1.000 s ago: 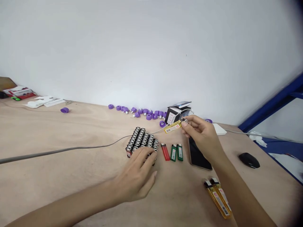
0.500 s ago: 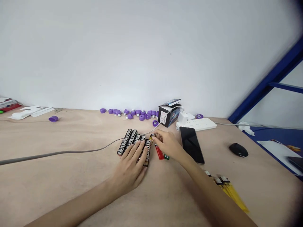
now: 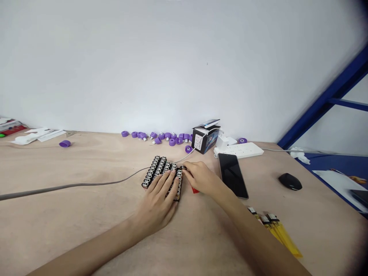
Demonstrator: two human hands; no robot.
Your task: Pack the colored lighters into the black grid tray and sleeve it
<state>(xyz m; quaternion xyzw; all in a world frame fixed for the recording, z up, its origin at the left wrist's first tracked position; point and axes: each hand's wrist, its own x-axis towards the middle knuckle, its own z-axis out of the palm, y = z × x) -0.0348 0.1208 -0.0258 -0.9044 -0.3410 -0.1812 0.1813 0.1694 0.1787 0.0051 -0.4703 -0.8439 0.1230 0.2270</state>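
A block of lighters [image 3: 156, 168] stands upright in rows, metal tops up, near the middle of the table. My left hand [image 3: 158, 195] lies over its front, fingers stretched out and resting on the tops. At the block's far right corner, my right hand [image 3: 199, 176] is closed in a pinch on a lighter [image 3: 183, 167]; only the lighter's dark metal top shows past the fingertips. Under my right hand lies a red lighter [image 3: 195, 190], mostly covered. Several yellow lighters [image 3: 283, 235] lie beside my right forearm.
A grey cable [image 3: 86, 184] crosses the table behind the block. Purple caps [image 3: 172, 142] line the wall beside a black box [image 3: 204, 141]. To the right are a white power strip [image 3: 244, 150], a phone [image 3: 232, 174] and a black mouse [image 3: 290, 181].
My right hand has moved slightly left and brought the lighter against the block's corner. It now covers more of the red lighter and hides the green piece. My left hand stays put.
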